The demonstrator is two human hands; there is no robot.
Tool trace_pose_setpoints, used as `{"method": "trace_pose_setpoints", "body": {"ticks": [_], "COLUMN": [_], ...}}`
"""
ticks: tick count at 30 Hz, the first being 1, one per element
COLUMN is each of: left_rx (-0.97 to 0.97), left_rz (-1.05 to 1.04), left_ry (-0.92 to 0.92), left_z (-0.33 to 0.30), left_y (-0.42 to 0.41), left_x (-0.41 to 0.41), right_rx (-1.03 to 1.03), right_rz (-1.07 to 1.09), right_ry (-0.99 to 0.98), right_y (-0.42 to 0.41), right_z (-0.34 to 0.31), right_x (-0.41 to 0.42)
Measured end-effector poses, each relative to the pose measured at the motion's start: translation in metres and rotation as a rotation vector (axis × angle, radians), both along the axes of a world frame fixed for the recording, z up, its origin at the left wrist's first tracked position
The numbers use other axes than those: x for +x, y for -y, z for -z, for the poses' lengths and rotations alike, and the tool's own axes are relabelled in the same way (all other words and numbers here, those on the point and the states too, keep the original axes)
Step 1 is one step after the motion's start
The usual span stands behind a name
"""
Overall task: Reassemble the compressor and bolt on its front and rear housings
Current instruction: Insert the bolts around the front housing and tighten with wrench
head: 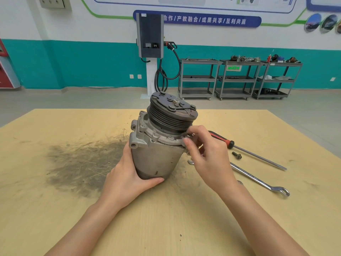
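The compressor (158, 137) stands upright in the middle of the table (55, 209), pulley on top. The left hand (127, 178) wraps around its body at 7 o'clock. The right hand (206, 154) pinches a small bolt (186, 140) at the housing's rim, at 3 o'clock. Further out at 3 o'clock lie a loose bolt (237, 155), a screwdriver (247, 149) and a wrench (258, 180).

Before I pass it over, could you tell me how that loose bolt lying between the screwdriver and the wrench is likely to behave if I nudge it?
The bolt looks like solid metal, so probably stiff and heavy for its size. It lies on its side on the flat table, so its round shank would likely roll, curving around the wider head. It seems small enough to skid away easily.
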State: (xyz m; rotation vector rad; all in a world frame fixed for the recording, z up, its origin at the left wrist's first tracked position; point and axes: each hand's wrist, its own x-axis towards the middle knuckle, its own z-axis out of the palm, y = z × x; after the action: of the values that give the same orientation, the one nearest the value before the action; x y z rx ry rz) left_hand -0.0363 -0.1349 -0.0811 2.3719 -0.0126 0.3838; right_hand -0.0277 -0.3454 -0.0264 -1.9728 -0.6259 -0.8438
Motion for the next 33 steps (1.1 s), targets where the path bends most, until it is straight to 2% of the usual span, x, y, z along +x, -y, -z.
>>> {"method": "trace_pose_setpoints", "body": {"ticks": [7, 17, 24, 30, 33], "left_rx": [0.020, 0.039, 0.034, 0.022, 0.021], "left_rz": [-0.009, -0.009, -0.004, -0.021, -0.022], "left_ry": [0.008, 0.008, 0.019, 0.000, -0.004], "left_z": [0.0019, 0.0007, 0.0000, 0.0021, 0.0025], "left_y": [-0.0002, 0.0000, 0.0002, -0.0003, -0.0002], "left_x": [0.0005, -0.0001, 0.0001, 0.0014, 0.0012], "right_rx": [-0.195, -0.205, -0.153, -0.058, 0.107], "right_rz": [-0.085, -0.072, -0.071, -0.093, -0.107], "right_ry": [-0.052, 0.041, 0.025, -0.151, -0.241], "right_y": [0.0075, 0.0054, 0.0028, 0.0042, 0.0011], "right_z": [0.0013, -0.0031, -0.0008, -0.0016, -0.0042], "right_x": [0.0030, 0.0006, -0.0008, -0.0026, -0.0042]}}
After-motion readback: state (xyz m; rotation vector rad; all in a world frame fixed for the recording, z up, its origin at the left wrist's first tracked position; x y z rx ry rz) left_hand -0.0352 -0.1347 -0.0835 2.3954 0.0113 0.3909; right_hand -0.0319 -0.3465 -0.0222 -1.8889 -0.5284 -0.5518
